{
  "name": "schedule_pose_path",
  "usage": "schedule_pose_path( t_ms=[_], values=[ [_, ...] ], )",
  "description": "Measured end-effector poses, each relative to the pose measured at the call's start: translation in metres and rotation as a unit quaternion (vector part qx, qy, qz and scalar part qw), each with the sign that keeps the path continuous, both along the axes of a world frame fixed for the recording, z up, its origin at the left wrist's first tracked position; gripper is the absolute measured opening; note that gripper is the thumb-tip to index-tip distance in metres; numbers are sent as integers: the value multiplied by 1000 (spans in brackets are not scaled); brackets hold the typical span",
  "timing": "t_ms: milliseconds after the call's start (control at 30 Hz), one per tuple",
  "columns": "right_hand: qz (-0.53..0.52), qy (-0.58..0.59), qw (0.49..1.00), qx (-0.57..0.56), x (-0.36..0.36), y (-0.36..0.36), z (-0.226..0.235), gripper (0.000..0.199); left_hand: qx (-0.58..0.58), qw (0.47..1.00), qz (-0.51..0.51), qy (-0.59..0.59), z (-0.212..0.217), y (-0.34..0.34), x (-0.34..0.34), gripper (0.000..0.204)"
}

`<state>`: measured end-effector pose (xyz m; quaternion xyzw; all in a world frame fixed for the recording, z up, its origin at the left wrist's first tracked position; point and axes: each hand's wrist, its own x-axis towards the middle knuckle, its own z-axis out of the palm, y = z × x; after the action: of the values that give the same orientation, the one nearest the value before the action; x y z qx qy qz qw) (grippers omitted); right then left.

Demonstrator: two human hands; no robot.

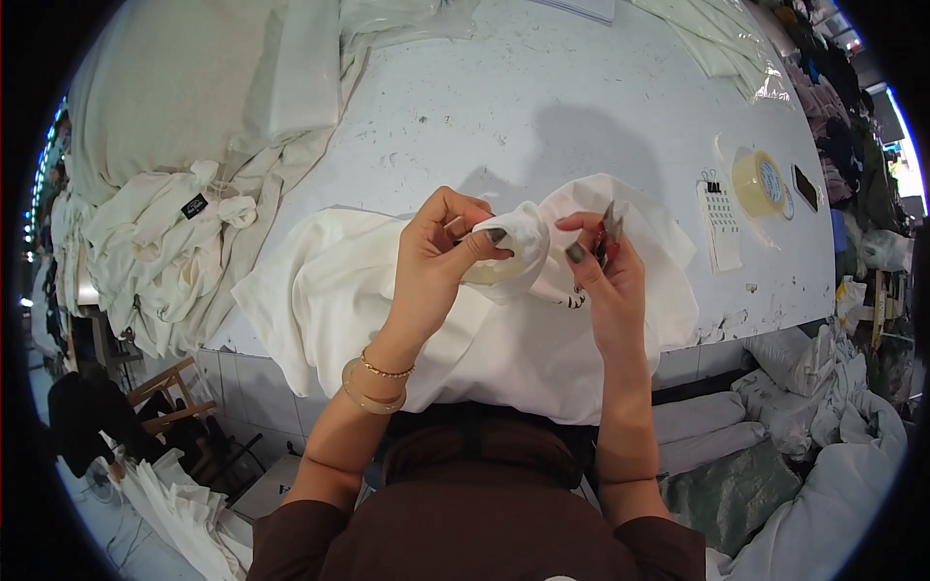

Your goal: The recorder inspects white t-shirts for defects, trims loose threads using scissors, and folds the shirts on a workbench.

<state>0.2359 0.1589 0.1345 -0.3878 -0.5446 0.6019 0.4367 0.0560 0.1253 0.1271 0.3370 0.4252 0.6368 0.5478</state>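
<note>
A white garment (pixel 387 290) lies over the front edge of a white work table (pixel 542 97) and hangs toward my lap. My left hand (pixel 436 257) pinches a bunched-up part of the garment's fabric (pixel 523 242) and lifts it off the table. My right hand (pixel 601 266) is closed around a small metal thread snipper (pixel 610 225) with red on its handle, its tip pointing up right beside the bunched fabric. Gold bracelets sit on my left wrist.
A heap of cream and white garments (pixel 165 232) is piled at the table's left end. A roll of clear tape (pixel 759 182), a paper card with a black clip (pixel 719 223) and a dark phone (pixel 805 187) lie at the right. More white fabric (pixel 833 426) is heaped on the floor at the right.
</note>
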Motion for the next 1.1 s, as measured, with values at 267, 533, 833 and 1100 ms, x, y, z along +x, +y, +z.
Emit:
schedule_pose_path(
  t_ms=[267,533,833,1100],
  values=[
    [-73,-86,990,87,2,3,4,25,18,972,-91,215,-5,6,-11,38],
    [-32,-155,987,18,-12,-6,4,15,-28,971,-130,198,1,11,-10,23],
    [108,110,965,-213,-7,-1,2,17,23,968,-249,-5,-8,8,-24,14],
    [-3,-131,978,163,-30,-8,21,40,-76,969,-227,-53,-4,2,-16,15]
  ],
)
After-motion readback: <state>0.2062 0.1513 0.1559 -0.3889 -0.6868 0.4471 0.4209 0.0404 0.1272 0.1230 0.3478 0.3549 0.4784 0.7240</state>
